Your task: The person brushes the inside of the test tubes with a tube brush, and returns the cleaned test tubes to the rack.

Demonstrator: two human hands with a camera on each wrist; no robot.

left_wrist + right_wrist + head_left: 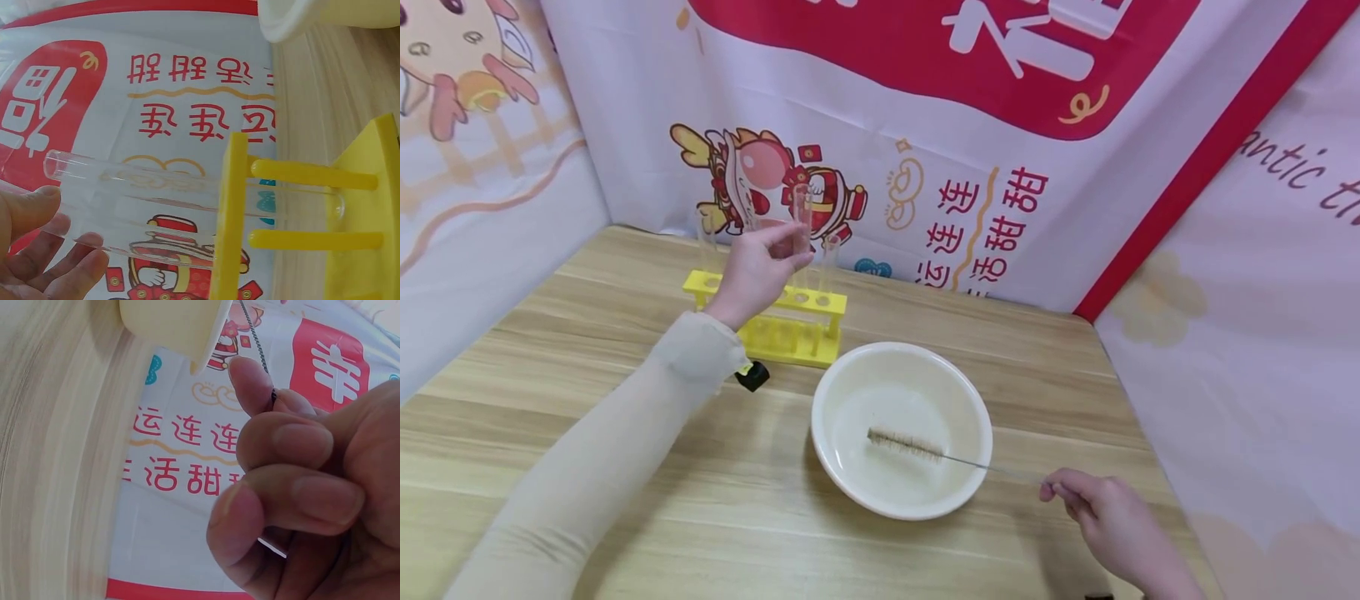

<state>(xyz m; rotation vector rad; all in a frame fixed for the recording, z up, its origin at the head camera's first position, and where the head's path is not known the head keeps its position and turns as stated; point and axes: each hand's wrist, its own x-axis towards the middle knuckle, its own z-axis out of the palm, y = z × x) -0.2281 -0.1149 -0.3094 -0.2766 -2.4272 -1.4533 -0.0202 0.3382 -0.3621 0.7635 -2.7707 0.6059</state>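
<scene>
My left hand pinches a clear test tube near its upper part, upright above the yellow test tube rack. In the left wrist view, the fingers are around this tube, and another clear tube stands in the rack beside it. How deep the held tube sits is hard to tell. My right hand grips the twisted wire handle of a test tube brush. The brush's bristles lie over the inside of a white basin.
More clear tubes, one at the right end, stand in the rack. A small black object shows by the left cuff. Printed cloth hangs behind and at both sides of the wooden table.
</scene>
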